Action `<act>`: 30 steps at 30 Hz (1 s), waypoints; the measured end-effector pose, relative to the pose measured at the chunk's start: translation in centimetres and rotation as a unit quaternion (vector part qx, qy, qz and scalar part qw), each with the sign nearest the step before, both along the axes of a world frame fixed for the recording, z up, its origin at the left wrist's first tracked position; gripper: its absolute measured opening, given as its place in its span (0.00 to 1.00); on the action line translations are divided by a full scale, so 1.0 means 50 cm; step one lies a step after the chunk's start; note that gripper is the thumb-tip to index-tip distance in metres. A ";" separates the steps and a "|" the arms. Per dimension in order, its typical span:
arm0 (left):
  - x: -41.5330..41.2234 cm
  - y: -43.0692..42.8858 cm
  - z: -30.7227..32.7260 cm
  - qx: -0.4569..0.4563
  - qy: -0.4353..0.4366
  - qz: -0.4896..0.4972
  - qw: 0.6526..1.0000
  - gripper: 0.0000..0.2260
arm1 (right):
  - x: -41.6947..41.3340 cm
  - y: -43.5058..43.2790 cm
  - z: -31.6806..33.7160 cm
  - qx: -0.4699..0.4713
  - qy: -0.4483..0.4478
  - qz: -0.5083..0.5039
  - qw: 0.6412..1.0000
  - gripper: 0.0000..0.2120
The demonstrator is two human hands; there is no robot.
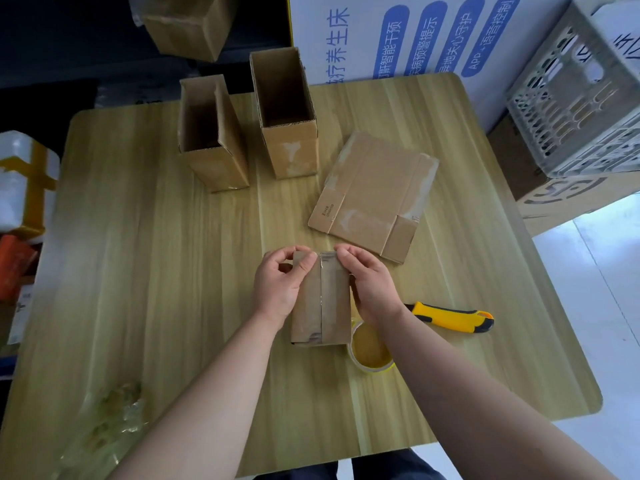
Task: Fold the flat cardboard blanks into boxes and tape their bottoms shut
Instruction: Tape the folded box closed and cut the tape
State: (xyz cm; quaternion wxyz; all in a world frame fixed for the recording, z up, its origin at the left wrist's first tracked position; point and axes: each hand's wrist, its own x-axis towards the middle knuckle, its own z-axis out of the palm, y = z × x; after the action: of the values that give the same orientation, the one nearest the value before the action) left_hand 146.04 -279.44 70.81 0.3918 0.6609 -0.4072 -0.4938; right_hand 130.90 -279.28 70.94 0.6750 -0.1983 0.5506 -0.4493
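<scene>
A pale wood-grain table point(138, 271) fills my remote view from the head camera, with a grey slatted crate point(581, 98) stacked beyond its far right corner. Along the far edge stand the left finished box point(211, 140) and the right finished box point(287, 116), upright and open-topped. I judge they are parked there to keep the working space free. A flat blank point(370, 195) lies right of centre, handy as the next one to fold.

Near the middle sits the upturned box point(320, 306), bottom up so its taped seam faces me. The left hand point(280, 285) pinches its far left corner with curled fingers. The right hand point(372, 285) grips the far right edge the same way, apparently smoothing the tape end over the rim.

The tape roll point(370, 348) lies just beside the box's near right corner, and a yellow knife point(450, 317) rests beside the right wrist — both within easy reach.
</scene>
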 end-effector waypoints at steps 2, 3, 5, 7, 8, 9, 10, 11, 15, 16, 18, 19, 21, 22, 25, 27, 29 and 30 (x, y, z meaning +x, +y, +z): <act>-0.006 0.005 -0.003 -0.010 -0.012 0.018 1.000 0.12 | 0.001 0.005 -0.001 0.022 -0.017 -0.022 0.999 0.11; -0.008 0.006 -0.003 -0.020 -0.022 0.025 0.999 0.10 | 0.002 0.008 -0.001 0.028 -0.014 -0.030 0.999 0.13; -0.009 0.007 -0.001 -0.034 -0.079 0.016 0.996 0.10 | 0.004 0.011 0.004 0.025 0.021 -0.031 0.999 0.15; -0.006 0.009 0.007 -0.011 -0.144 -0.009 0.989 0.17 | 0.000 0.018 0.011 0.009 0.088 -0.004 0.996 0.15; -0.002 0.012 0.006 -0.004 -0.156 -0.020 0.988 0.20 | -0.008 0.024 0.014 -0.002 0.114 0.014 0.993 0.15; 0.004 0.017 0.009 -0.011 -0.153 -0.026 0.988 0.22 | -0.019 0.031 0.015 -0.012 0.140 0.032 0.990 0.15; 0.011 0.024 0.013 -0.017 -0.147 -0.028 0.989 0.22 | -0.032 0.042 0.015 -0.022 0.176 0.053 0.983 0.14; 0.019 0.034 0.015 -0.013 -0.143 -0.025 0.989 0.22 | -0.047 0.056 0.012 -0.033 0.227 0.073 0.971 0.12; 0.040 0.105 0.008 0.038 -0.099 0.033 0.994 0.17 | -0.111 0.139 -0.021 -0.072 0.409 0.146 0.898 0.06; 0.041 0.127 -0.002 0.061 -0.092 0.046 0.993 0.14 | -0.123 0.163 -0.029 -0.085 0.432 0.167 0.882 0.07; 0.040 0.166 -0.027 0.122 -0.073 0.066 0.988 0.09 | -0.139 0.207 -0.041 -0.106 0.478 0.233 0.841 0.08; 0.038 0.185 -0.038 0.157 -0.060 0.064 0.984 0.08 | -0.141 0.226 -0.047 -0.110 0.506 0.284 0.807 0.13; 0.030 0.222 -0.050 0.206 -0.057 0.006 0.977 0.08 | -0.137 0.253 -0.060 -0.106 0.565 0.391 0.719 0.19; 0.023 0.238 -0.051 0.222 -0.064 -0.037 0.972 0.08 | -0.134 0.260 -0.067 -0.099 0.586 0.422 0.685 0.20; 0.002 0.277 -0.054 0.243 -0.081 -0.128 0.958 0.08 | -0.141 0.263 -0.079 -0.080 0.582 0.424 0.689 0.14; -0.017 0.293 -0.054 0.250 -0.079 -0.151 0.953 0.07 | -0.160 0.269 -0.074 -0.068 0.554 0.423 0.714 0.10; -0.044 0.301 -0.049 0.246 -0.062 -0.161 0.954 0.08 | -0.186 0.281 -0.060 -0.067 0.529 0.422 0.733 0.07; -0.061 0.304 -0.046 0.240 -0.051 -0.166 0.955 0.08 | -0.197 0.289 -0.050 -0.072 0.520 0.418 0.741 0.08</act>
State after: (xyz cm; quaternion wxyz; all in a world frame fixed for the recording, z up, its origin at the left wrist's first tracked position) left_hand 143.00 -264.25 68.52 0.1131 0.6827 -0.4000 -0.6009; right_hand 121.04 -264.83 68.43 0.3875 -0.6593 0.6443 0.0126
